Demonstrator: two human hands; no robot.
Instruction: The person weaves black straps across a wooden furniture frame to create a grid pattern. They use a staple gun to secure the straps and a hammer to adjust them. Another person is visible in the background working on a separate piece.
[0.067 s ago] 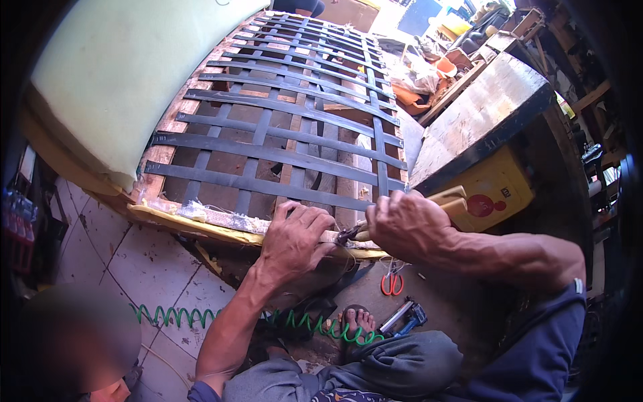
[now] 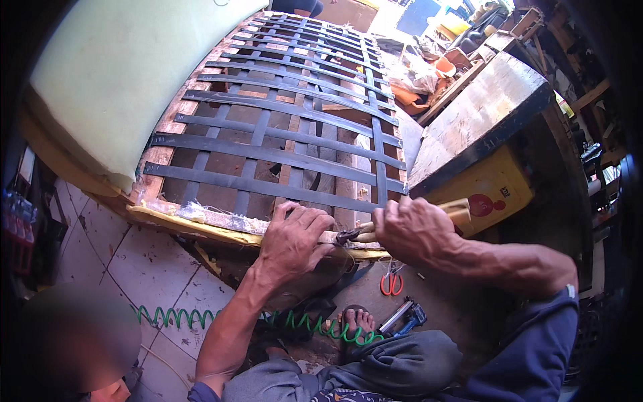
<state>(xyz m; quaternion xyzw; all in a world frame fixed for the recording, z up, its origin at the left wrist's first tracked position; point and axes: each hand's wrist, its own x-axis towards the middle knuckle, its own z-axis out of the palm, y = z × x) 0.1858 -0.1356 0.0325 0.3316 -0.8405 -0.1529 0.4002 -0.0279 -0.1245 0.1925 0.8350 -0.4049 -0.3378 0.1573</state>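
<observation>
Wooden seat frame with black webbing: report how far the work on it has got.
Done: the black woven webbing straps already span the wooden seat frame. In hand: the left hand presses the near rail while the right hand works a wooden-handled tool there. Left: frayed pale fabric hangs loose along that edge.

- The scene is viewed from a single head-worn fisheye camera, aimed steeply downward and forward.
- The webbed wooden frame [image 2: 281,134] is seen close up; straight edges are bent near the rim.
</observation>
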